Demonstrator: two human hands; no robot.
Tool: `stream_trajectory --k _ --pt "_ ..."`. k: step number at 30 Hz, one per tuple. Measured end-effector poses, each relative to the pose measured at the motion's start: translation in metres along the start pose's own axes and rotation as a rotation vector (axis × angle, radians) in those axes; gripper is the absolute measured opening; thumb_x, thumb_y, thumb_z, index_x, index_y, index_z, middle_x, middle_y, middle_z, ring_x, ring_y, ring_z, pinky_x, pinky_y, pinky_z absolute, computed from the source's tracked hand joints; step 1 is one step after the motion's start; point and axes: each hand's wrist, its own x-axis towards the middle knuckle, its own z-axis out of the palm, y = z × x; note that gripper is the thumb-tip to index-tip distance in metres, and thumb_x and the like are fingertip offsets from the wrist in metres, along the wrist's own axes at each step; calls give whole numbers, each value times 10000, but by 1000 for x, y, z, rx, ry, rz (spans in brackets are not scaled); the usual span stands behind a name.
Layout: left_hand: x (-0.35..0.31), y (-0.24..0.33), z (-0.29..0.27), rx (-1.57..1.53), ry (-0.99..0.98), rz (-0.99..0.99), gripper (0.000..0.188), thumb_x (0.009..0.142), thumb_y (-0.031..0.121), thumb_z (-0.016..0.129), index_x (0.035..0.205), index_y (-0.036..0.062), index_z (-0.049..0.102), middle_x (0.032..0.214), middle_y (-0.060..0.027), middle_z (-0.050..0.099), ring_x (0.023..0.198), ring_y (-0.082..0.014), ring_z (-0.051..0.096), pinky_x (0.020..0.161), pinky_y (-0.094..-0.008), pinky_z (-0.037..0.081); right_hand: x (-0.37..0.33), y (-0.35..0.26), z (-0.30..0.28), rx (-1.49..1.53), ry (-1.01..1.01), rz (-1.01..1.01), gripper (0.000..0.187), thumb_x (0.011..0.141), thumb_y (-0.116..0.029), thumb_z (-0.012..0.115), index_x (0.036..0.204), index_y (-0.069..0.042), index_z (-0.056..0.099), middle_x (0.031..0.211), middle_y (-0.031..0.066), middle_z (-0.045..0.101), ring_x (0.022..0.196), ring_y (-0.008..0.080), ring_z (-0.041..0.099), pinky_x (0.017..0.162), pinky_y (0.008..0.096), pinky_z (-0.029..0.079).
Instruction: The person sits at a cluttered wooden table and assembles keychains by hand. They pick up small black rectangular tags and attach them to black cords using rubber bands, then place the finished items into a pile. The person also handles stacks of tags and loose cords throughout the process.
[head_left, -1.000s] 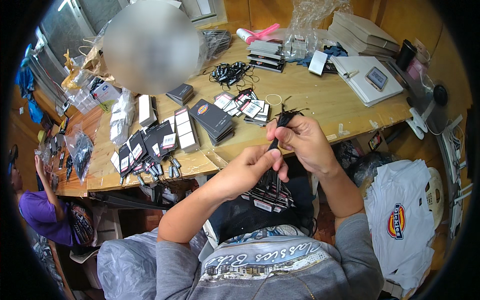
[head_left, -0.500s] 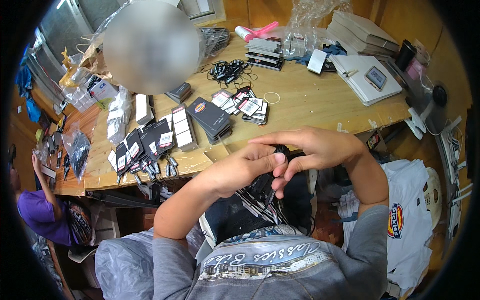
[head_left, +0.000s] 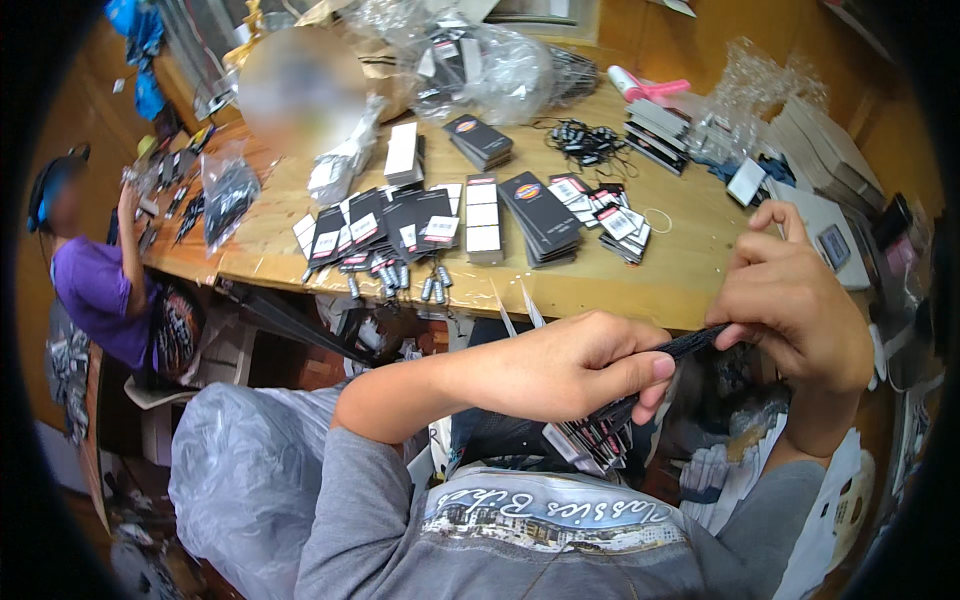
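A bundle of black hang-tag cords (head_left: pixel 690 344) stretches between my two hands over my lap. My left hand (head_left: pixel 590 372) is closed round the cords, thumb on top. The cord ends are pinched in the fingers of my right hand (head_left: pixel 795 305), up and to the right. Below my left hand hangs a thick bunch of hang tags (head_left: pixel 590 446), dark with pale edges, at the lower end of the cords. Part of the bundle is hidden behind my left fingers.
Along the table (head_left: pixel 420 282) lie corded black tags (head_left: pixel 375 225), a stack of black cards (head_left: pixel 540 222), white-labelled tags (head_left: pixel 620 222) and a pile of black cords (head_left: pixel 580 145). A phone (head_left: pixel 833 247) rests at the right. A person in purple (head_left: pixel 100 290) sits far left.
My hands were together around the bundle; now my right hand is apart, up and to the right, drawing the cords out taut. The view has swung so the table sits further right.
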Motion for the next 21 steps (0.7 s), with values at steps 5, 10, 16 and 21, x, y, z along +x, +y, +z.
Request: stream_trajectory --k 5,10,16,21 --pt "-25 23 -4 117 216 215 169 811 109 457 837 -49 512 880 -139 542 767 -161 509 730 -270 391 49 -24 -4 -100 78 -162 145 628 -182 593 670 -57 531 608 24 499 593 200 438 753 392 257" --pt "-62 41 6 -120 424 438 239 856 182 389 847 -36 487 675 -39 516 568 -68 448 557 -201 378 97 -47 -20 -112 151 -403 166 640 -172 598 726 -43 540 639 32 520 601 193 462 705 352 321" --pt "-128 53 9 63 513 658 308 863 245 316 734 12 471 493 -17 414 398 -140 438 362 -239 322 143 -48 11 457 277 -502 260 649 -181 616 837 -16 547 735 52 535 705 208 502 743 330 353" --pt "-210 40 29 -54 913 583 434 860 363 264 507 151 401 394 41 355 351 -155 435 583 -328 379 130 -25 89 -47 212 -429 476 648 -160 591 1090 -91 429 1124 69 409 1067 218 376 850 419 297"
